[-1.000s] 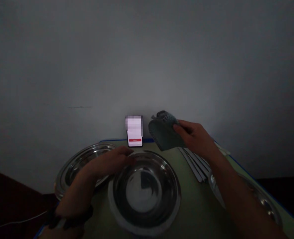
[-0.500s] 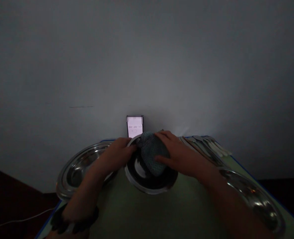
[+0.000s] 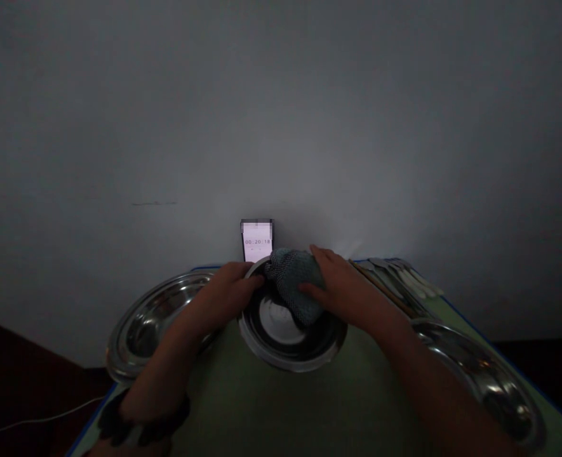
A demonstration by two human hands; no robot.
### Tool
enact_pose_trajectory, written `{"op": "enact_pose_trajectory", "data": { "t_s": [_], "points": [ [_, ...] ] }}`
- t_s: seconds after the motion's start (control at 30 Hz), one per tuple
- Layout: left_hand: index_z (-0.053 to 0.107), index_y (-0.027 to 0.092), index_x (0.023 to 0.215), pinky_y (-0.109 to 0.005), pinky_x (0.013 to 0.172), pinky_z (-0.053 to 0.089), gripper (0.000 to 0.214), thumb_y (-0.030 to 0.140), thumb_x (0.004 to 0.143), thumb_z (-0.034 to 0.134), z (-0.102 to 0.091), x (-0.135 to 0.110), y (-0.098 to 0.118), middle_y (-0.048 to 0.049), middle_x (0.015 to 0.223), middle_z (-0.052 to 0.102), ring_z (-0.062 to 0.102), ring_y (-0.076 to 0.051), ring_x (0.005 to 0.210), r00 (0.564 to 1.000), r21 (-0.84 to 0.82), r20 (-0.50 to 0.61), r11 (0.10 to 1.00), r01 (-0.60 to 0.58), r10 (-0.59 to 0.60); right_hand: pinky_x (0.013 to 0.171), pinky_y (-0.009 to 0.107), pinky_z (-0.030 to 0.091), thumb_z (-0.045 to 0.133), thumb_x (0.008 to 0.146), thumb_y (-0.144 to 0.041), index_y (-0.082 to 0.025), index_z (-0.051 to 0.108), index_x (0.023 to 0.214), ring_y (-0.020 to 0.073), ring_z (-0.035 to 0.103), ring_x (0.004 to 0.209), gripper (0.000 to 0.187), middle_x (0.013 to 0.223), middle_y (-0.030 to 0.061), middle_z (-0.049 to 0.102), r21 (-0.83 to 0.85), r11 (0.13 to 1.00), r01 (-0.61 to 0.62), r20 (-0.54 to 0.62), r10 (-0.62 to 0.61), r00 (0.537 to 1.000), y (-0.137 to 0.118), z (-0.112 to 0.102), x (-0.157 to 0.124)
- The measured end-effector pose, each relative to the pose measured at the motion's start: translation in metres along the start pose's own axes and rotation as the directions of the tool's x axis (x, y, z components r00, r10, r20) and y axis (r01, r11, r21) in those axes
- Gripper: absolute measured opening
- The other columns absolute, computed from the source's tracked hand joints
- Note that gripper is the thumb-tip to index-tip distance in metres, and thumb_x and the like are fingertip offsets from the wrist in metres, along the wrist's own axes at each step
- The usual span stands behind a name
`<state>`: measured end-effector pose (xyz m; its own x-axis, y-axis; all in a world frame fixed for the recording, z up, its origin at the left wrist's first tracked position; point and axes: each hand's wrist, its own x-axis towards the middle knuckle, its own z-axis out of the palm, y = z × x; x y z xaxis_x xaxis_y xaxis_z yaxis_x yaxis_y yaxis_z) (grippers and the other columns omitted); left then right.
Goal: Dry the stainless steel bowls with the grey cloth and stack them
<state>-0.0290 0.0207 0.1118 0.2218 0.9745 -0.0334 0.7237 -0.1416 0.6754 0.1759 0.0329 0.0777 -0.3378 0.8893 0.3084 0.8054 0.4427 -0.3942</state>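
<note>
A shiny metal bowl [image 3: 281,367] is held tilted over the middle of the table, its inside facing me. My left hand [image 3: 235,285] is closed on the bowl's left rim, with the thumb inside. My right hand [image 3: 335,285] grips a grey-blue patterned cloth [image 3: 294,282] and presses it against the inner right and far side of the bowl. Part of the cloth hangs over the far rim. The fingertips of my right hand are partly hidden behind the cloth and the rim.
Shiny metal basins stand at the left [image 3: 123,343] and right [image 3: 514,381] of the green, blue-edged table [image 3: 309,412]. A lit phone [image 3: 258,238] showing a timer leans on the wall [image 3: 281,127]. Several utensils [image 3: 399,279] lie at the back right. A white cord [image 3: 47,420] hangs at left.
My right hand and the cloth have shifted slightly up and right inside the bowl, uncovering more of its bottom. My left hand keeps its hold on the rim.
</note>
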Motion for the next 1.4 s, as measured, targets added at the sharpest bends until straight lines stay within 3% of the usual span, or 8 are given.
{"op": "enact_pose_trajectory", "data": {
  "t_s": [0.13,0.3,0.37,0.47,0.6,0.93,1.27,1.4],
  "points": [
    [0.065,0.012,0.088,-0.031,0.072,0.048,0.032,0.030,0.077,0.040,0.000,0.001,0.001,-0.0084,0.089,0.071,0.064,-0.021,0.080,1.000,-0.026,-0.015,1.000,0.012,-0.013,0.091,0.039,0.044,0.057,0.082,-0.036,-0.013,0.045,0.129,0.0272,0.057,0.110,0.053,0.121,0.0166,0.060,0.086,0.995,-0.045,0.087,0.038,0.996,0.001,-0.003,-0.002],
    [0.065,0.013,0.086,-0.029,0.067,0.046,0.031,0.031,0.079,0.040,0.000,0.000,0.002,-0.0081,0.086,0.071,0.063,-0.020,0.076,1.000,0.041,0.000,0.999,0.008,-0.008,0.093,0.034,0.041,0.052,0.086,-0.037,-0.016,0.052,0.121,0.0232,0.057,0.107,0.041,0.118,0.0124,0.060,0.109,0.994,-0.005,0.199,-0.017,0.980,0.009,-0.008,0.000],
    [0.065,0.013,0.085,-0.029,0.068,0.047,0.031,0.031,0.079,0.040,0.001,0.000,0.002,-0.0086,0.087,0.071,0.063,-0.020,0.078,1.000,0.066,0.000,0.998,-0.007,0.007,0.095,0.039,0.040,0.045,0.090,-0.040,-0.015,0.056,0.117,0.0259,0.054,0.109,0.039,0.118,0.0151,0.057,-0.004,1.000,-0.013,0.171,0.013,0.985,0.011,-0.008,0.001],
    [0.065,0.012,0.086,-0.031,0.069,0.047,0.032,0.031,0.079,0.040,0.002,0.001,0.002,-0.0101,0.089,0.071,0.064,-0.021,0.078,1.000,0.081,-0.011,0.997,-0.019,0.020,0.093,0.045,0.040,0.041,0.091,-0.038,-0.012,0.056,0.119,0.0310,0.050,0.110,0.041,0.116,0.0185,0.052,-0.170,0.983,-0.065,0.012,0.068,0.998,0.007,-0.005,0.002],
    [0.065,0.011,0.087,-0.033,0.069,0.047,0.036,0.033,0.080,0.037,0.003,0.002,0.001,-0.0124,0.088,0.071,0.063,-0.022,0.077,0.999,0.104,-0.023,0.994,-0.044,0.047,0.088,0.042,0.044,0.050,0.088,-0.029,-0.009,0.054,0.119,0.0303,0.051,0.106,0.038,0.111,0.0178,0.053,-0.190,0.979,-0.074,-0.120,0.052,0.991,-0.008,0.003,0.001],
    [0.065,0.011,0.085,-0.033,0.070,0.045,0.034,0.031,0.079,0.037,0.003,0.000,0.001,-0.0134,0.089,0.071,0.063,-0.024,0.078,0.998,0.155,-0.027,0.987,-0.043,0.048,0.092,0.043,0.043,0.058,0.084,-0.030,-0.002,0.046,0.125,0.0320,0.051,0.109,0.051,0.118,0.0212,0.053,-0.167,0.985,-0.045,-0.058,0.036,0.998,-0.024,0.019,-0.005],
    [0.066,0.015,0.088,-0.033,0.073,0.047,0.033,0.033,0.083,0.039,0.008,-0.003,0.003,-0.0091,0.091,0.072,0.064,-0.023,0.082,0.986,0.091,-0.054,0.985,-0.149,0.155,0.088,0.042,0.044,0.062,0.080,-0.043,-0.010,0.051,0.108,0.0293,0.055,0.105,0.045,0.109,0.0166,0.058,0.021,0.999,-0.042,-0.106,0.044,0.993,-0.017,0.020,-0.002],
    [0.066,0.016,0.089,-0.033,0.073,0.048,0.032,0.034,0.083,0.040,0.012,-0.002,0.003,-0.0089,0.092,0.072,0.065,-0.023,0.083,0.985,0.042,-0.056,0.986,-0.161,0.164,0.083,0.035,0.044,0.053,0.086,-0.042,-0.016,0.052,0.108,0.0237,0.059,0.099,0.034,0.108,0.0120,0.062,0.161,0.987,-0.002,-0.041,0.009,0.999,-0.006,0.010,0.002]
  ]
}}
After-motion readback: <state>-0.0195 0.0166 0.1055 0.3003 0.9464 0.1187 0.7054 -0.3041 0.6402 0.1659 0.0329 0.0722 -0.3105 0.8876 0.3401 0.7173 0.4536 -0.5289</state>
